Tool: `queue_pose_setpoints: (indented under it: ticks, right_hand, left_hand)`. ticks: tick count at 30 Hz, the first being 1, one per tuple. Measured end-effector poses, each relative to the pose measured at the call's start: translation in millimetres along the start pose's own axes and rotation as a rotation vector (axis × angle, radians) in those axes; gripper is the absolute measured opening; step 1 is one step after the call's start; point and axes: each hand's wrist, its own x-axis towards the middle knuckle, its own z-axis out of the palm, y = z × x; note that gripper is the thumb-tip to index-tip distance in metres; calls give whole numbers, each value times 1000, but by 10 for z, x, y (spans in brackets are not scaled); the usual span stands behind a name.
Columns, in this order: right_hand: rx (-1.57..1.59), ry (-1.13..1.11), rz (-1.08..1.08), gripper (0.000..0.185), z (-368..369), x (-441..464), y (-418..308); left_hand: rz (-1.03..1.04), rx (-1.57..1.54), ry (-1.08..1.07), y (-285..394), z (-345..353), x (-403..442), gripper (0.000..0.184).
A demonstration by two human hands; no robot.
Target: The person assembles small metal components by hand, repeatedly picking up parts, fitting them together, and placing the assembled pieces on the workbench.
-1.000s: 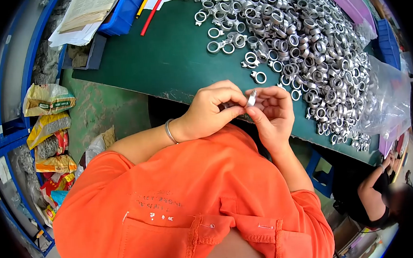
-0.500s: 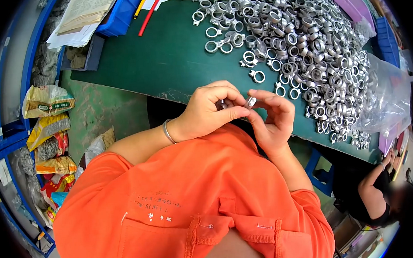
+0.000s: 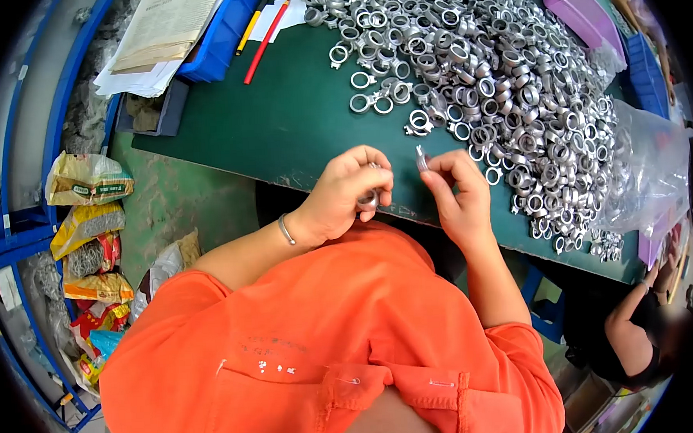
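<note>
My left hand [image 3: 344, 191] is closed around a grey metal ring [image 3: 368, 200] at the front edge of the green table. The fingers hide part of that ring. My right hand [image 3: 464, 193] pinches another metal clamp ring [image 3: 422, 159] between thumb and fingers, turned edge-on with its narrow lug pointing up. The two hands are apart, with a gap between them over the table edge. Beyond them spreads a big heap of similar metal rings [image 3: 524, 97], each with a small lug; a few lie loose at its near left side.
The green table [image 3: 279, 118] carries a red pen [image 3: 267, 42], a yellow pen [image 3: 248, 33], a blue bin [image 3: 220, 39] with papers [image 3: 164, 30], and a pink tray [image 3: 582, 8]. Clear plastic [image 3: 646, 169] lies at right. Another person [image 3: 634, 327] sits lower right. Bags [image 3: 86, 179] fill the left shelf.
My hands have come apart; the right moved away with a ring in its fingers. The loose ring near the heap's front edge is gone from its spot. The view shifted slightly.
</note>
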Motion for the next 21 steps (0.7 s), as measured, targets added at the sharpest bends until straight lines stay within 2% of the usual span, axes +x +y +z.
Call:
queue_pose_setpoints:
  ticks: [1, 3, 4, 5, 7, 9, 10, 12, 13, 15, 16, 18, 19, 21]
  right_hand:
    - [291, -28, 196, 8, 31, -68, 24]
    - [549, -28, 279, 7, 71, -129, -78]
    - [567, -40, 267, 9, 78, -146, -104]
    - [315, -55, 71, 9, 76, -151, -52]
    - [12, -28, -303, 9, 69, -95, -66]
    - [-11, -26, -316, 8, 68, -110, -70]
    - [120, -7, -153, 9, 74, -137, -75]
    - [328, 7, 127, 14, 77, -180, -41]
    - [498, 41, 254, 13, 93, -179, -64]
    - [698, -1, 374, 15, 50, -142, -69]
    - [697, -1, 376, 15, 23, -124, -89]
    - [855, -140, 522, 17, -20, -94, -132]
    - [853, -140, 522, 17, 7, -101, -150]
    - [789, -34, 238, 22, 92, -102, -191]
  left_hand:
    - [-19, 99, 9, -8, 9, 5, 10]
    - [-8, 117, -3, -18, 45, 10, 10]
    - [23, 172, -21, -14, 67, 7, 10]
    - [53, 228, -39, -12, 75, 3, 10]
    - [70, 274, -52, -14, 57, 2, 9]
    - [249, 497, 10, -39, 65, 5, 7]
    - [245, 495, 9, -43, 63, 4, 7]
    - [452, 619, -38, -50, 57, 3, 5]
    - [451, 617, -38, -58, 59, 0, 5]
    - [506, 688, -28, -76, 68, -7, 3]
    - [505, 686, -29, -93, 42, 15, 3]
    - [775, 845, -130, -122, -30, 74, 11]
    - [776, 844, -130, -129, -19, 45, 11]
    - [370, 619, 2, -100, 41, -26, 16]
